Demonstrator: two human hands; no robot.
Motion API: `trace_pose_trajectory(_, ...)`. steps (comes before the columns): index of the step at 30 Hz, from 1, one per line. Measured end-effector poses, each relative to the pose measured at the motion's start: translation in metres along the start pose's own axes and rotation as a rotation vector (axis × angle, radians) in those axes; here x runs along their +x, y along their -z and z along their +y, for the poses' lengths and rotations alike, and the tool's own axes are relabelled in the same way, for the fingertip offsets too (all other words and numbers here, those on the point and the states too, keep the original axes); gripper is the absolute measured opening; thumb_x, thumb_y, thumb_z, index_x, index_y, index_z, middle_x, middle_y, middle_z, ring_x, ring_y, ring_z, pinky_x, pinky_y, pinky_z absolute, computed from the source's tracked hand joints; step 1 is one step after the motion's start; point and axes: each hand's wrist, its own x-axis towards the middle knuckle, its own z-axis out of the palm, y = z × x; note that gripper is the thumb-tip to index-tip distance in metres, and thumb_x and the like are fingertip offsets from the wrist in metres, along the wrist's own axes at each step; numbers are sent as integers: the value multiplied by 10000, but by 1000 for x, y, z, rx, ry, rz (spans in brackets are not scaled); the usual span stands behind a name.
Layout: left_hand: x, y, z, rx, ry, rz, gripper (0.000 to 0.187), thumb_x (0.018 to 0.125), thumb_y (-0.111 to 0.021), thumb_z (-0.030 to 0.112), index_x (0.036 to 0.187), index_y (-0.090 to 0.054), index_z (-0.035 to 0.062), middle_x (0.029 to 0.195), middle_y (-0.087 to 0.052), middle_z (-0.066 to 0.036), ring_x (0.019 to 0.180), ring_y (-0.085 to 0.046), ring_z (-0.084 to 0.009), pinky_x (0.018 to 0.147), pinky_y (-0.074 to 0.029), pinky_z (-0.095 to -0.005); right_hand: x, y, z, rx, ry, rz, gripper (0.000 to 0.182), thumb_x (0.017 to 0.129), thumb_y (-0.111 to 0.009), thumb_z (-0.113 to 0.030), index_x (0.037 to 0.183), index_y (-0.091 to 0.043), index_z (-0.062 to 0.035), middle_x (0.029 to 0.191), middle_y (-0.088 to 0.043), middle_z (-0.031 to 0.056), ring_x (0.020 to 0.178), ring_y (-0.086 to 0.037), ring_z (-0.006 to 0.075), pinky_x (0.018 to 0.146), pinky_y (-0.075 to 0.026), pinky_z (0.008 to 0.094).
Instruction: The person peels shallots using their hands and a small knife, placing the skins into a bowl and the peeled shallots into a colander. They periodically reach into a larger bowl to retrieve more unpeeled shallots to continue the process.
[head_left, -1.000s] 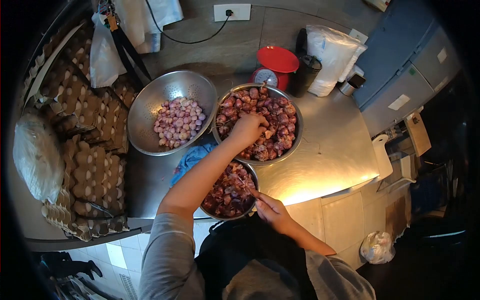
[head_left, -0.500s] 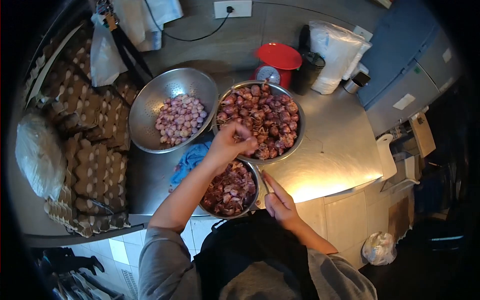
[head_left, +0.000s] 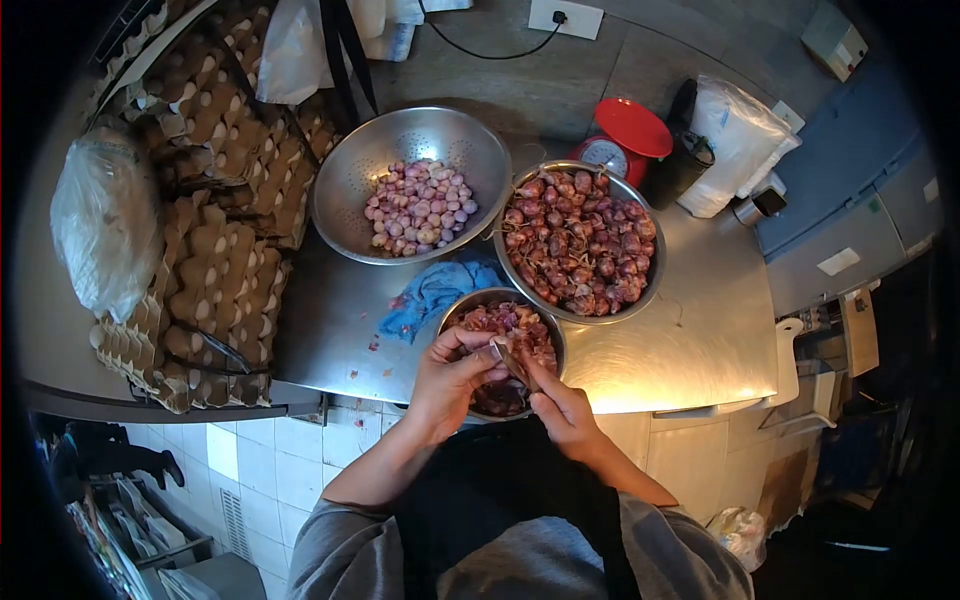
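Note:
My left hand (head_left: 450, 378) is closed, its fingertips pinched round a shallot that they mostly hide. My right hand (head_left: 566, 408) grips a small knife (head_left: 516, 366), its blade meeting the left fingertips. Both hands are over the near rim of a smaller metal bowl (head_left: 561, 340) of reddish shallot skins (head_left: 515, 322). Behind it on the right stands a larger bowl (head_left: 657, 262) heaped with unpeeled shallots (head_left: 580, 240). At the back left, a metal colander (head_left: 345, 190) contains pale pink peeled shallots (head_left: 422, 208).
A crumpled blue cloth (head_left: 440, 292) lies beside the smaller bowl on the steel table (head_left: 700, 330). Stacked egg trays (head_left: 220, 290) and a plastic bag (head_left: 105, 225) crowd the left. A red scale (head_left: 632, 130), dark container (head_left: 680, 170) and white bag (head_left: 735, 145) stand at the back right.
My left hand has come back from the large bowl of shallots to the knife in my right hand. The view has shifted, so the table's contents appear farther right.

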Motion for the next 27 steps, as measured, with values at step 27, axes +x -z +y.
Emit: trace_pose_trajectory(27, -1, 11, -9, -62, 124, -140, 212, 852, -540, 56, 1062, -556, 33, 961, -592, -72, 870, -587, -163, 776, -490, -273, -3, 4, 11, 530, -168, -92, 489, 943, -374, -187, 1387, -195, -90, 590, -349, -40, 491, -343, 54, 468, -300, 168)
